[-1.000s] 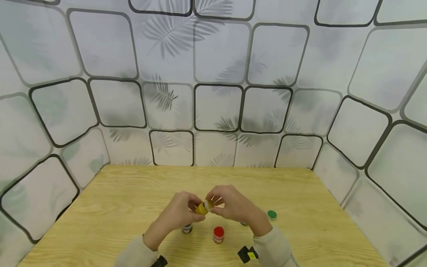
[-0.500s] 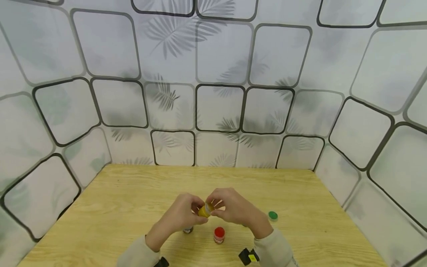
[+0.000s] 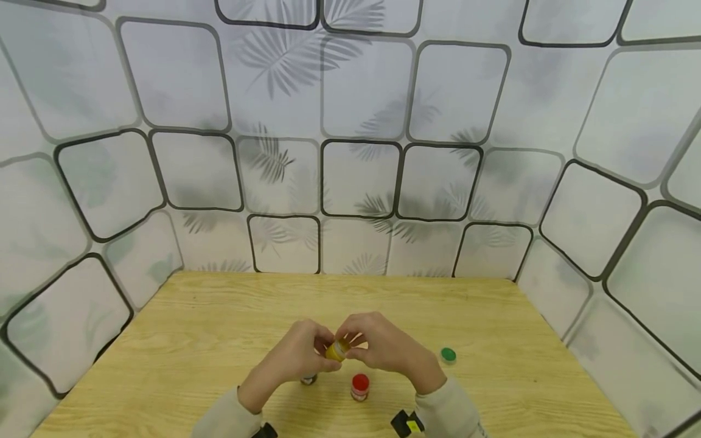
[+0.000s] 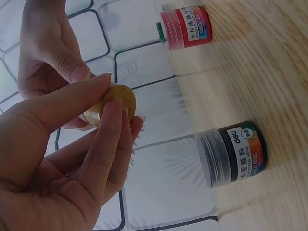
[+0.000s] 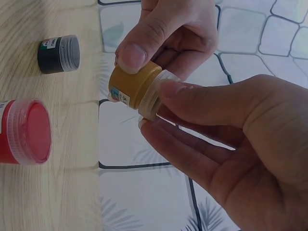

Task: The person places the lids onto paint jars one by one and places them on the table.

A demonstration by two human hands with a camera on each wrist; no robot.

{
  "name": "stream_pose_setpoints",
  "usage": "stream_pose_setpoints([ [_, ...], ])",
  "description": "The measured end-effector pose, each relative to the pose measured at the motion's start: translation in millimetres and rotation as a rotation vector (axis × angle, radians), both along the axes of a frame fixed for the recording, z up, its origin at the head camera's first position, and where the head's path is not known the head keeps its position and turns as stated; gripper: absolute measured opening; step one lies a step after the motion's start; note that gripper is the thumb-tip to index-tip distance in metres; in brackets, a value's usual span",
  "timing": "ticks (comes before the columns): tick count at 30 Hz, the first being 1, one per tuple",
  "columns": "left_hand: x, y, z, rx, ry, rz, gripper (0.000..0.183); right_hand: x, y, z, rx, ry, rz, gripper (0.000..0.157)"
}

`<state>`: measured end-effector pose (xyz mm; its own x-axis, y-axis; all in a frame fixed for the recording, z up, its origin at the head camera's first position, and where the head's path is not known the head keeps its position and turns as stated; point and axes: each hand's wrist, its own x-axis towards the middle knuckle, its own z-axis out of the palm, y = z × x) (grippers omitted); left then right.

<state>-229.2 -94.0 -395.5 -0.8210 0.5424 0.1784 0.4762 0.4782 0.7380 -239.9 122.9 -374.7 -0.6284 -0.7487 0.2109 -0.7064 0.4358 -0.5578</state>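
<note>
In the head view both hands meet over the table around a small yellow paint jar (image 3: 334, 351). My left hand (image 3: 298, 350) grips the jar's yellow body (image 5: 136, 83) between thumb and fingers, its base showing in the left wrist view. With thumb and fingertips, my right hand (image 3: 381, 342) pinches the clear ribbed screw lid (image 5: 151, 100) at the other end. The jar is tilted, and the lid sits against its neck. Below the left hand stands a black paint jar (image 4: 233, 154) with a clear lid, partly hidden in the head view. A red paint jar (image 3: 359, 387) stands between the forearms.
A small round green-topped item (image 3: 448, 355) is on the wooden table (image 3: 219, 316), right of my right wrist. Patterned light cloth (image 3: 358, 182) hangs behind the table and along both sides. A dark wrist camera (image 3: 406, 423) sits by the right sleeve.
Both hands have dipped slightly with the yellow jar, and the lid's pale side faces the view less. A small item beside the right wrist has become hidden behind it.
</note>
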Motion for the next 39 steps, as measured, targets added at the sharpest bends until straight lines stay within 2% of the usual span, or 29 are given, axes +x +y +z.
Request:
stream_pose_setpoints([
  [11, 0.4, 1.0, 1.6, -0.025, 0.006, 0.022, 0.026, 0.2, 0.3, 0.7, 0.036, 0.01, -0.041, 0.017],
  [27, 2.0, 0.7, 3.7, -0.032, 0.011, 0.057, 0.03, -1.4, -0.2, -1.0, 0.041, -0.016, -0.073, 0.016],
  [35, 2.1, 0.5, 3.4, -0.029, -0.014, 0.06, 0.032, -2.5, 1.8, -1.4, 0.036, -0.051, -0.075, 0.032],
  [39, 2.1, 0.4, 3.7, -0.018, -0.021, 0.056, 0.029, -2.8, 3.0, 0.0, 0.031, -0.048, -0.076, 0.033],
])
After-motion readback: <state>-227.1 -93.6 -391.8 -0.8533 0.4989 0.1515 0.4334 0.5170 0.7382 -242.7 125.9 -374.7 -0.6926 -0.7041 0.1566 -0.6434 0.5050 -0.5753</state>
